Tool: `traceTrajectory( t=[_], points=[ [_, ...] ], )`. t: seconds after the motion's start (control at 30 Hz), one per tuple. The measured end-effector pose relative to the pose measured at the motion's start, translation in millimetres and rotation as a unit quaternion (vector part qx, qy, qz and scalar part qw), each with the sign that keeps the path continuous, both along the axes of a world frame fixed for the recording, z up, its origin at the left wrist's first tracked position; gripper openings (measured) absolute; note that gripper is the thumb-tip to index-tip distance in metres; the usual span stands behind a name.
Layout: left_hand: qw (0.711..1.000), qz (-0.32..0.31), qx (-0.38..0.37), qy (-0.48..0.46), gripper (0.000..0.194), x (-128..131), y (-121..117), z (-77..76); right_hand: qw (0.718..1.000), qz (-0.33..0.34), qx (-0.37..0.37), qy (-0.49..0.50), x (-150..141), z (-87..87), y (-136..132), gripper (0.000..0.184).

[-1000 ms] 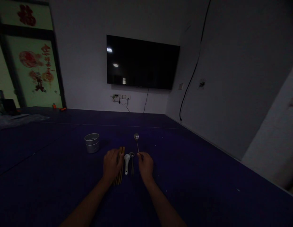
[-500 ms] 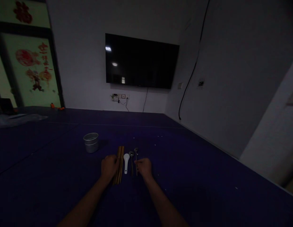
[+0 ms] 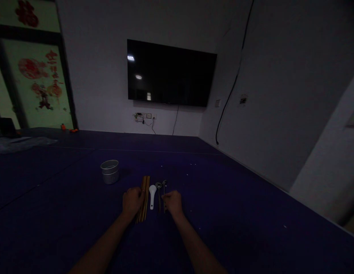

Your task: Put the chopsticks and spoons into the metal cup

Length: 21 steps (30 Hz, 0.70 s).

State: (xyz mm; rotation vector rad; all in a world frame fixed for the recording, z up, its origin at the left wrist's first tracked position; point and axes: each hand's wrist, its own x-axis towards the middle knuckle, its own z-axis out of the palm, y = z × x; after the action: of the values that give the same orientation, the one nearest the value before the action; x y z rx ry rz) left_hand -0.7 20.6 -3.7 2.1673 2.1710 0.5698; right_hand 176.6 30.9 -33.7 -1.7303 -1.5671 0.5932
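Observation:
On the dark blue table top (image 3: 251, 213) lies a row of utensils: a bundle of wooden chopsticks (image 3: 144, 190), a white ceramic spoon (image 3: 152, 193), a dark metal spoon (image 3: 158, 190) and a second metal spoon (image 3: 165, 188). My left hand (image 3: 131, 201) rests curled against the chopsticks' near left side. My right hand (image 3: 173, 201) is closed with its fingertips pinched on the handle of the right-hand metal spoon, which lies flat beside the others.
A small metal tin (image 3: 110, 171) stands to the left, behind the utensils. A black television (image 3: 169, 74) hangs on the far wall above a socket strip. A cable runs down the right wall. Red paper decorations cover a door at far left.
My right hand has pulled the right metal spoon back toward me, from ahead of the row into line beside the other spoons. My left hand has stayed at the chopsticks.

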Motion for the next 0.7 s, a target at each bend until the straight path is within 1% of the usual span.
traceTrajectory(
  t=[0.17, 0.4, 0.7],
  points=[
    [1.000, -0.005, -0.004, 0.002, 0.036, 0.3, -0.5, 0.6, 0.999, 0.001, 0.010, -0.036, 0.6, 2.3, -0.3, 0.016],
    [1.000, -0.004, -0.004, 0.004, 0.035, 0.3, 0.3, 0.0, 0.996, 0.007, 0.014, -0.086, 0.4, 0.9, 0.9, 0.018],
    [1.000, -0.003, -0.010, -0.002, 0.036, -0.8, 1.5, -1.1, 0.994, 0.013, 0.023, -0.108, -1.6, 3.3, -1.5, 0.016]
  ],
)
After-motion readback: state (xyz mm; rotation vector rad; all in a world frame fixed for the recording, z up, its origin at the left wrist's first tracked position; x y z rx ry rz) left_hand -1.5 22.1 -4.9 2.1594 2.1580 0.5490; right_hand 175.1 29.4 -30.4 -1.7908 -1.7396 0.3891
